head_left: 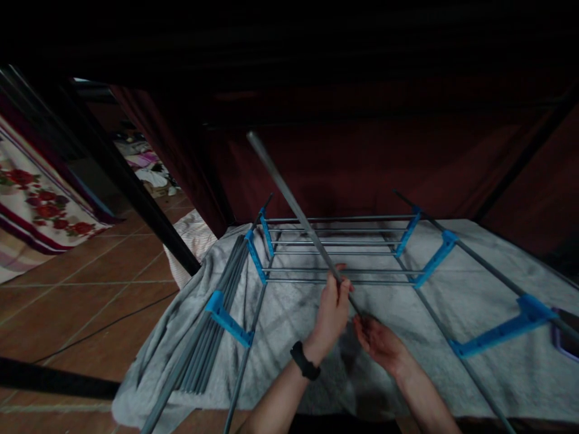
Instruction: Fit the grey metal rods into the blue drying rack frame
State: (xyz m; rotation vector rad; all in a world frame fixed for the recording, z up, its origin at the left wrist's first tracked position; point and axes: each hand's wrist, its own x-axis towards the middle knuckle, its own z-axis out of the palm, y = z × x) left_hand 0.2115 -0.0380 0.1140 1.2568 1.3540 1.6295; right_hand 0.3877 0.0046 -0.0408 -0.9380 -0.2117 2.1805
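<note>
A grey metal tube point(296, 208) slants up and to the left, in front of a partly built rack. My left hand point(333, 304), with a black band on its wrist, is wrapped round the tube near its lower end. Beside that end, palm turned up, is my right hand point(379, 342); its fingers are slightly curled at the tube's tip, and whether they grip it I cannot tell. Behind the hands, several thin crossbars point(344, 270) join blue plastic brackets point(257, 259) on the left to blue brackets point(435, 259) on the right. Long side rods run through the brackets toward me.
A bundle of loose grey tubes point(212, 325) lies at the left on a grey blanket point(307, 386). A phone point(565, 337) is at the right edge. Dark red panels point(362, 163) stand behind the rack; a dark post point(145, 199) slants at the left above the tiled floor point(90, 313).
</note>
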